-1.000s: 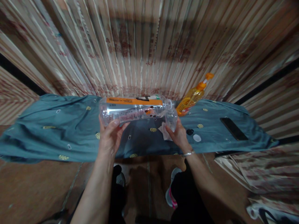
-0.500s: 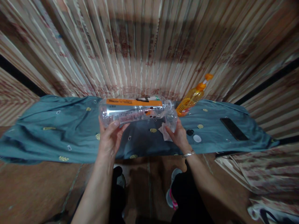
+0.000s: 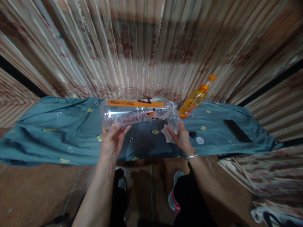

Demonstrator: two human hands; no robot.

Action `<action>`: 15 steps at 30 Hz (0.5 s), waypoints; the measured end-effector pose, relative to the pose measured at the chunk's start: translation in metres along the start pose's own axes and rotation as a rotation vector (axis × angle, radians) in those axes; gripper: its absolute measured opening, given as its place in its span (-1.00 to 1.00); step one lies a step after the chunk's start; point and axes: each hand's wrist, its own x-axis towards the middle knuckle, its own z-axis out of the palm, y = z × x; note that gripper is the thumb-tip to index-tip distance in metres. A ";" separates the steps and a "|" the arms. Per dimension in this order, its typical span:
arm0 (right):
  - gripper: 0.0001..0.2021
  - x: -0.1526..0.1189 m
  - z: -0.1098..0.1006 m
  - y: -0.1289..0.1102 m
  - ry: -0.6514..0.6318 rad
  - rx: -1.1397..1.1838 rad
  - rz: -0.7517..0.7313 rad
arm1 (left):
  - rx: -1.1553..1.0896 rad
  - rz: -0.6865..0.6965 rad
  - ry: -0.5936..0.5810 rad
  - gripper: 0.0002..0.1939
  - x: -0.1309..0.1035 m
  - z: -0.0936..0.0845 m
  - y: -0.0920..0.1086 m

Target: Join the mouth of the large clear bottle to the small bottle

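My left hand (image 3: 113, 138) is closed round the base end of a large clear plastic bottle (image 3: 134, 113) with an orange label. The bottle lies nearly level in the air, its neck pointing right. In my right hand (image 3: 181, 135) is a small clear plastic bottle (image 3: 173, 121), held tilted with its top beside the large bottle's mouth. The two mouths are close together; I cannot tell whether they touch. Beneath the small bottle a crumpled white tissue (image 3: 168, 135) shows. Behind my right hand stands an orange pump bottle (image 3: 192, 101) with yellow-orange liquid.
A teal patterned cloth (image 3: 71, 132) covers the narrow table. Right of my right hand lie a black cap-like piece (image 3: 192, 134) and a white disc (image 3: 200, 140). Farther right is a black phone (image 3: 237, 130). A pleated striped curtain (image 3: 146, 47) hangs behind the table.
Almost nothing differs. Both bottles stay in my hands in nearly the same pose, with at most a slight shift to the right.
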 end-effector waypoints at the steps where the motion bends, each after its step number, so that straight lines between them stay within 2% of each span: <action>1: -0.25 0.000 0.000 0.000 -0.004 -0.002 0.004 | 0.005 -0.006 -0.002 -0.34 0.000 -0.001 0.000; 8: -0.22 0.001 -0.001 -0.001 -0.024 -0.003 0.007 | -0.012 -0.022 0.015 -0.58 0.001 -0.001 0.000; 15: -0.28 0.000 0.001 0.000 0.010 -0.001 -0.040 | -0.034 -0.030 0.035 -0.56 0.001 0.000 0.000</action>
